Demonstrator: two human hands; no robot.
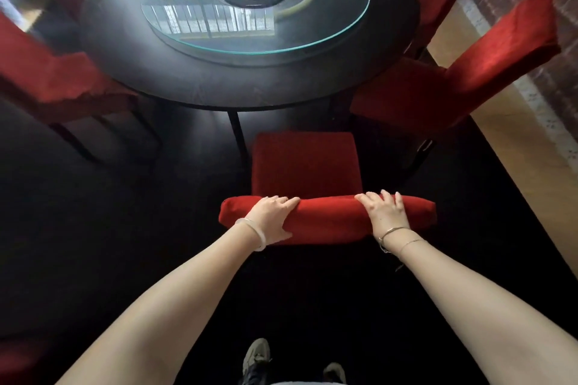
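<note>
Over chair back (pixel 328 219): L hand (pixel 271 219), R hand (pixel 386 215), palms-down.

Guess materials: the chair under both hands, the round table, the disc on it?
Chair: red fabric cover, velvet-like, soft matte nap. Table: probably dark wood, faint grain, satin sheen. Disc: clear glass, greenish edge, reflects window bars.

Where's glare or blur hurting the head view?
Head view: window reflection glares off the glass turntable; floor under the table crushed to black; corners smear, worst at the right wall; left hand and right hand on the chair back are sharp.
</note>
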